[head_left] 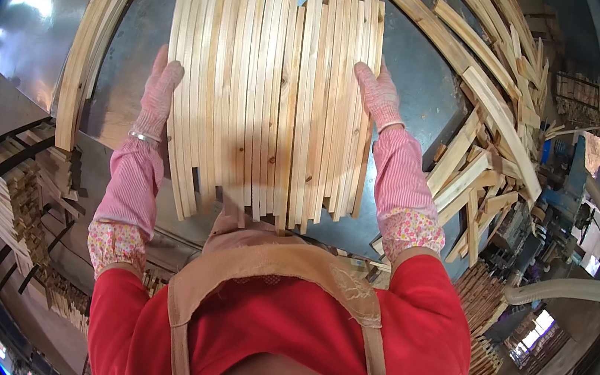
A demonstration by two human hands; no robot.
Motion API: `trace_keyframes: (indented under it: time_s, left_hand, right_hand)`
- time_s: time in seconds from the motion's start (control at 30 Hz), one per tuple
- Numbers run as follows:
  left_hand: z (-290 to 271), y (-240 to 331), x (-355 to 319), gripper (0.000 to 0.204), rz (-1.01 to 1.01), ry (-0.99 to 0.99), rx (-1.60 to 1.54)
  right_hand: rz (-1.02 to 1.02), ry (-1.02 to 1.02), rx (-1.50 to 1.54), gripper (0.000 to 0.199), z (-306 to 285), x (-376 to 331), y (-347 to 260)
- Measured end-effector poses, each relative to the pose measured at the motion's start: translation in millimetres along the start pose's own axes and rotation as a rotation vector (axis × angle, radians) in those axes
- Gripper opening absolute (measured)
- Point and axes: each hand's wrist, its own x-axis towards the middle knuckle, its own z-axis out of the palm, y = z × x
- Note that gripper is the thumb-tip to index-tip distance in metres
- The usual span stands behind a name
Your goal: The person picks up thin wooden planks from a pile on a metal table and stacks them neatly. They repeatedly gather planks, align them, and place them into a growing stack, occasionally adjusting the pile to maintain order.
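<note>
A wide row of pale wooden strips point(270, 94) lies side by side on the grey metal table point(126, 46), with uneven ends and a narrow gap near its middle at the far side. My left hand point(160, 88), in a pinkish glove, grips the row's left edge, thumb near the top and fingers along the outside. At the right edge my right hand point(378, 96), gloved alike, holds the outermost strips with its thumb over them. The row sits between both palms. Parts of the fingers on the outer sides are hidden.
Long boards point(85, 49) lie along the table's left side. A jumbled heap of wooden offcuts point(479, 164) covers the right side. Stacked strips point(13, 205) stand on a rack at lower left. A pale hose point(572, 291) and machinery are at far right.
</note>
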Motion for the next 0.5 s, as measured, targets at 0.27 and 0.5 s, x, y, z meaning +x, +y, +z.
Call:
trace_keyframes:
  time_s: [0.27, 0.5]
  left_hand:
    - [-5, 23, -18, 0.065, -0.360, -0.038, -0.210]
    - [-4, 74, -25, 0.077, -0.136, -0.245, -0.400]
  right_hand:
    - [0.123, -0.285, 0.806, 0.089, -13, -17, 34]
    - [-0.109, -0.126, 0.874, 0.054, -63, -43, -8]
